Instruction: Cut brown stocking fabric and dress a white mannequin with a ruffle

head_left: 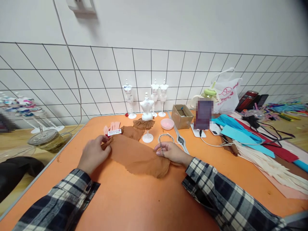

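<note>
Both hands (92, 154) (169, 150) pinch brown fabric (137, 155) flat on orange table (144, 202).

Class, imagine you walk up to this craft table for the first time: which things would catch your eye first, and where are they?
Probably the brown sheer fabric spread mid-table on the orange table, pinched at its left end by the left hand and pressed at its right by the right hand. Behind it stand white doll mannequins, the nearest wearing a brown ruffle. Blue and red sheets lie at the right.
</note>
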The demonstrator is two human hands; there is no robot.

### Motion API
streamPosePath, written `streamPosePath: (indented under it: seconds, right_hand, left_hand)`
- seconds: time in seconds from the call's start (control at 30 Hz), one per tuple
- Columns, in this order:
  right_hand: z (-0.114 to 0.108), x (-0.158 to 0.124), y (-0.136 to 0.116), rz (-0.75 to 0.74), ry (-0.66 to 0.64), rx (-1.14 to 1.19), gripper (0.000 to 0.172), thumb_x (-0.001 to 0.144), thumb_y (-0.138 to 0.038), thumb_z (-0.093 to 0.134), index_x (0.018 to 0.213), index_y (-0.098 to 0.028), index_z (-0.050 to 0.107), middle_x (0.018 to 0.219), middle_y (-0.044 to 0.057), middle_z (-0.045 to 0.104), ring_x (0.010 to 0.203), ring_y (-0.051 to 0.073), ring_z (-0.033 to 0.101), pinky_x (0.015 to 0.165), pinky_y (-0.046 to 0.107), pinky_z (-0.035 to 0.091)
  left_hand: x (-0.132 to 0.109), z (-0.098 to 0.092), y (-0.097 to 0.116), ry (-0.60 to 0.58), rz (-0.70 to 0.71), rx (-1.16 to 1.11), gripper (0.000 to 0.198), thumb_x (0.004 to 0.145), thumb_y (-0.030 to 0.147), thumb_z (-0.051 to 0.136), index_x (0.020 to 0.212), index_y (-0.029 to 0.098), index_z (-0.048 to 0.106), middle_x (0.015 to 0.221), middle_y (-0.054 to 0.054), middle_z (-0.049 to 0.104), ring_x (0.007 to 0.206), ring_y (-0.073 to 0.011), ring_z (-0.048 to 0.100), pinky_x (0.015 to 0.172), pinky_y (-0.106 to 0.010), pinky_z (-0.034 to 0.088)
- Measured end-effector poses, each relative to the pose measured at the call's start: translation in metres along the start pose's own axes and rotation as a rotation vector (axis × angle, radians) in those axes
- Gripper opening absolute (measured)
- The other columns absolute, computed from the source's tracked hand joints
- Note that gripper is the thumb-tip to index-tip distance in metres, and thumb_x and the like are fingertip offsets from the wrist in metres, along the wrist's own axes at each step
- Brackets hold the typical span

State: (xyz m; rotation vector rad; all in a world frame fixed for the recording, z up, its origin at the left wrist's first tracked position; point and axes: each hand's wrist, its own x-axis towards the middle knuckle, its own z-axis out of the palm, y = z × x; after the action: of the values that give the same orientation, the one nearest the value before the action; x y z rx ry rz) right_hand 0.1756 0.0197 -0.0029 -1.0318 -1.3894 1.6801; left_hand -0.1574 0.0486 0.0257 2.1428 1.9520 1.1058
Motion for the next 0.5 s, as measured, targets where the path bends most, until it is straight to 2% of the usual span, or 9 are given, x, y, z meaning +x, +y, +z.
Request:
streamPosePath:
  seconds: [0.07, 0.1, 0.13, 0.17, 0.2, 0.27, 0.33, 0.43, 0.5]
  right_hand:
    - [0.008, -0.002, 0.004, 0.023, -0.042, -0.035, 0.040, 0.062, -0.041, 0.082, 0.089, -0.016, 0.066, 0.069, -0.002, 0.062, 0.065, 0.012, 0.056, 0.063, 0.025, 0.043]
    - [0.012, -0.003, 0.006, 0.026, -0.065, -0.056, 0.039, 0.062, -0.040, 0.082, 0.089, -0.016, 0.067, 0.070, -0.001, 0.063, 0.066, 0.012, 0.057, 0.063, 0.025, 0.043]
    - [0.016, -0.004, 0.007, 0.025, -0.089, -0.079, 0.039, 0.063, -0.040, 0.081, 0.090, -0.016, 0.068, 0.071, -0.001, 0.064, 0.068, 0.013, 0.058, 0.064, 0.025, 0.044]
    - [0.020, -0.004, 0.009, 0.020, -0.108, -0.099, 0.038, 0.065, -0.039, 0.080, 0.092, -0.016, 0.068, 0.072, -0.001, 0.064, 0.068, 0.012, 0.058, 0.065, 0.025, 0.044]
    - [0.022, -0.004, 0.010, 0.011, -0.116, -0.116, 0.037, 0.066, -0.039, 0.079, 0.093, -0.016, 0.068, 0.073, 0.000, 0.065, 0.069, 0.012, 0.059, 0.065, 0.025, 0.045]
    - [0.022, -0.003, 0.011, -0.009, -0.099, -0.145, 0.036, 0.069, -0.037, 0.077, 0.096, -0.016, 0.067, 0.076, 0.000, 0.066, 0.071, 0.013, 0.060, 0.068, 0.026, 0.046]
    - [0.016, -0.001, 0.010, -0.031, -0.054, -0.180, 0.033, 0.069, -0.033, 0.077, 0.095, -0.016, 0.066, 0.083, 0.002, 0.068, 0.079, 0.014, 0.063, 0.074, 0.027, 0.049]
    - [0.000, 0.000, 0.005, -0.068, 0.017, -0.302, 0.031, 0.068, -0.030, 0.077, 0.093, -0.016, 0.066, 0.099, 0.006, 0.068, 0.092, 0.018, 0.064, 0.076, 0.028, 0.051]
    - [-0.011, 0.000, 0.002, -0.057, 0.043, -0.363, 0.034, 0.070, -0.032, 0.075, 0.099, -0.018, 0.065, 0.109, 0.007, 0.066, 0.087, 0.018, 0.064, 0.060, 0.025, 0.051]
  left_hand:
    - [-0.005, -0.005, 0.007, 0.128, 0.250, 0.174, 0.033, 0.074, 0.019, 0.057, 0.107, 0.021, 0.062, 0.106, -0.011, 0.064, 0.107, -0.0350, 0.054, 0.096, -0.051, 0.036]
    - [-0.010, -0.005, 0.015, 0.131, 0.400, 0.178, 0.035, 0.075, 0.017, 0.056, 0.109, 0.021, 0.062, 0.112, -0.012, 0.063, 0.110, -0.0339, 0.053, 0.099, -0.050, 0.036]
    - [-0.017, -0.003, 0.024, 0.043, 0.580, 0.114, 0.031, 0.076, 0.017, 0.055, 0.105, 0.021, 0.063, 0.111, -0.011, 0.064, 0.106, -0.0308, 0.056, 0.096, -0.045, 0.039]
    - [-0.024, 0.001, 0.034, -0.100, 0.701, 0.038, 0.026, 0.077, 0.015, 0.053, 0.100, 0.022, 0.063, 0.107, -0.009, 0.065, 0.102, -0.0277, 0.058, 0.092, -0.041, 0.042]
    - [-0.031, 0.006, 0.044, -0.296, 0.790, -0.024, 0.022, 0.080, 0.013, 0.049, 0.095, 0.022, 0.063, 0.100, -0.008, 0.067, 0.095, -0.0242, 0.059, 0.085, -0.036, 0.045]
    - [-0.045, 0.016, 0.062, -0.576, 0.802, -0.085, 0.022, 0.083, 0.011, 0.043, 0.091, 0.022, 0.061, 0.086, -0.004, 0.065, 0.082, -0.0199, 0.059, 0.075, -0.031, 0.046]
    - [-0.053, 0.025, 0.072, -0.717, 0.760, -0.106, 0.020, 0.086, 0.014, 0.043, 0.090, 0.022, 0.061, 0.086, -0.004, 0.064, 0.081, -0.0187, 0.059, 0.073, -0.030, 0.046]
    - [-0.054, 0.028, 0.072, -0.726, 0.590, -0.047, 0.027, 0.088, 0.025, 0.050, 0.114, 0.024, 0.057, 0.102, -0.005, 0.064, 0.088, -0.0204, 0.062, 0.074, -0.030, 0.047]
    - [-0.050, 0.025, 0.066, -0.715, 0.516, 0.027, 0.034, 0.089, 0.032, 0.051, 0.122, 0.025, 0.055, 0.109, -0.006, 0.064, 0.093, -0.0221, 0.063, 0.077, -0.032, 0.048]
